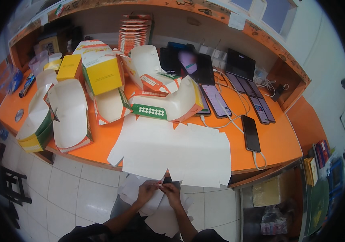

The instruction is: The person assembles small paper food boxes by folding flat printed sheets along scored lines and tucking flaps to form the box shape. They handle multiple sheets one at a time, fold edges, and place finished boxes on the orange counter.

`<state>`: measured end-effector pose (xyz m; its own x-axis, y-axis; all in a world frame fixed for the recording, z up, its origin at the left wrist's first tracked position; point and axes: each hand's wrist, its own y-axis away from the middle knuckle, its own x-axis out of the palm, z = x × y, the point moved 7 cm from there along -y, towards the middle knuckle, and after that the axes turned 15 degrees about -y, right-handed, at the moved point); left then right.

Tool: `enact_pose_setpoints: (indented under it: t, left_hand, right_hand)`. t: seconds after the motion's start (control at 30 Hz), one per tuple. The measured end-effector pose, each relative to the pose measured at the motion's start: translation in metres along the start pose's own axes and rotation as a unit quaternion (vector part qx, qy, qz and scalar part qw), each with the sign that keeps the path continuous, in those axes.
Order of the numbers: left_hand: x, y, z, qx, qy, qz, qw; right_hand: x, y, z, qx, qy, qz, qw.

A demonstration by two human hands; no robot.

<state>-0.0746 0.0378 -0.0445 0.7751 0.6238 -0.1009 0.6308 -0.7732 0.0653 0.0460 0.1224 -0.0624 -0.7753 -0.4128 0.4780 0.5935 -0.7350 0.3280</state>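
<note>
Over my lap, my left hand (146, 192) and my right hand (171, 193) meet with their fingertips pinched together. Between them is a small red-and-white edge, apparently a tab of the white cardboard box blank (153, 203) that lies across my lap. Fingers hide most of the pinched spot. Just beyond my hands, a large flat white box blank (176, 149) rests on the orange table and hangs over its front edge. Its plain side faces up, with notches cut along its edges.
Folded open food boxes (69, 115) crowd the orange table's (279, 139) left and middle, near a yellow box (107, 76). A stack of nested boxes (134, 32) stands behind. Several phones and cables lie right, including a black phone (250, 133). An open cabinet (273, 201) stands lower right.
</note>
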Motion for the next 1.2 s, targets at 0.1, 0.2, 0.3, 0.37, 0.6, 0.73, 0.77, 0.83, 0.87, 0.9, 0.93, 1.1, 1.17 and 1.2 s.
enact_pose_setpoints:
  t: [0.1, 0.2, 0.3, 0.37, 0.6, 0.73, 0.77, 0.83, 0.87, 0.9, 0.93, 1.1, 1.17, 1.2]
  left_hand:
    - [0.001, 0.0, -0.005, 0.041, -0.042, 0.024, 0.998]
    - [0.004, 0.001, -0.007, 0.057, -0.08, 0.034, 0.995]
    - [0.005, 0.002, -0.006, 0.059, -0.095, 0.037, 0.993]
    - [0.003, 0.001, -0.006, 0.065, -0.063, 0.028, 0.996]
    - [0.004, 0.005, -0.029, 0.055, -0.175, 0.072, 0.98]
    - [0.014, 0.026, -0.073, 0.152, -0.207, 0.174, 0.951]
    - [0.014, 0.031, -0.08, 0.185, -0.277, 0.218, 0.917]
    - [0.012, 0.037, -0.086, 0.21, -0.359, 0.256, 0.873]
    - [0.009, 0.038, -0.087, 0.203, -0.372, 0.254, 0.869]
    - [0.006, 0.039, -0.085, 0.192, -0.392, 0.256, 0.863]
    - [0.002, 0.039, -0.087, 0.206, -0.388, 0.257, 0.861]
    - [-0.013, 0.041, -0.086, 0.266, -0.357, 0.278, 0.851]
    - [-0.019, 0.038, -0.082, 0.254, -0.331, 0.273, 0.867]
    - [-0.021, 0.037, -0.078, 0.238, -0.328, 0.274, 0.872]
  right_hand:
    - [-0.004, -0.002, -0.006, 0.014, -0.005, -0.008, 1.0]
    - [-0.005, -0.002, -0.006, -0.013, 0.053, -0.008, 0.998]
    - [-0.003, -0.002, -0.005, -0.035, 0.068, -0.007, 0.997]
    - [0.003, -0.001, -0.002, -0.063, 0.055, 0.014, 0.996]
    - [0.004, 0.001, -0.001, -0.074, 0.196, -0.016, 0.978]
    - [-0.007, 0.0, -0.001, -0.078, 0.141, -0.069, 0.985]
    - [-0.01, 0.0, -0.001, -0.079, 0.134, -0.09, 0.984]
    - [-0.014, 0.0, -0.001, -0.085, 0.126, -0.121, 0.981]
    - [-0.016, 0.001, 0.0, -0.092, 0.124, -0.132, 0.979]
    - [-0.017, 0.001, -0.001, -0.091, 0.122, -0.143, 0.978]
    - [-0.018, 0.001, 0.0, -0.104, 0.118, -0.149, 0.976]
    - [-0.025, -0.001, -0.004, -0.112, 0.047, -0.198, 0.973]
    - [-0.024, -0.002, -0.003, -0.119, 0.026, -0.183, 0.976]
    - [-0.026, -0.002, -0.005, -0.097, 0.015, -0.198, 0.975]
